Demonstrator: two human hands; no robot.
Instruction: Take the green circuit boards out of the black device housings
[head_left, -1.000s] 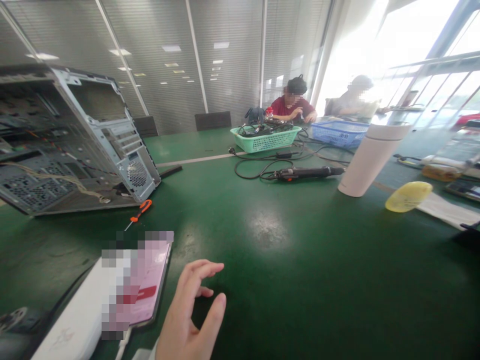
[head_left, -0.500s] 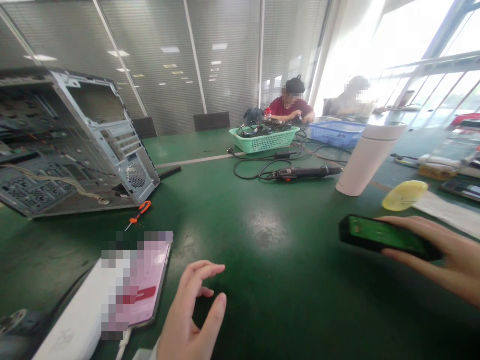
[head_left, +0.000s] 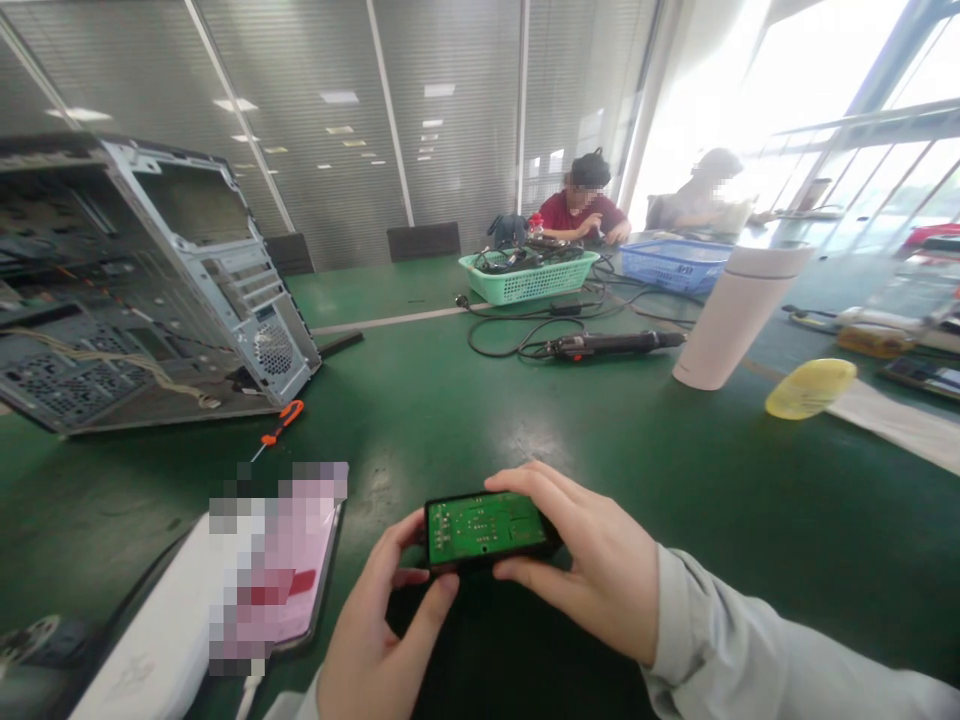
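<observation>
A black rectangular box with an exposed green circuit board (head_left: 480,528) on its upper face is between my hands, low over the table. My right hand (head_left: 592,555) is closed around its right end, fingers along the far side and thumb on the near side. At the left end, my left hand (head_left: 390,625) has its fingers and thumb curved about the box's corners, thumb at the near edge. The box's underside and right end are hidden.
To the left are an open computer case (head_left: 180,290), an orange-handled screwdriver (head_left: 281,425), a pink-screened phone (head_left: 300,570) and a white power bank (head_left: 165,610). Beyond lie a black electric screwdriver (head_left: 611,345), a green basket (head_left: 532,278) and a pale tumbler (head_left: 739,320). Two people sit farther back.
My right hand has come in from the right edge, carrying the black box with the circuit board leftward to my left hand. My left hand has stayed almost still.
</observation>
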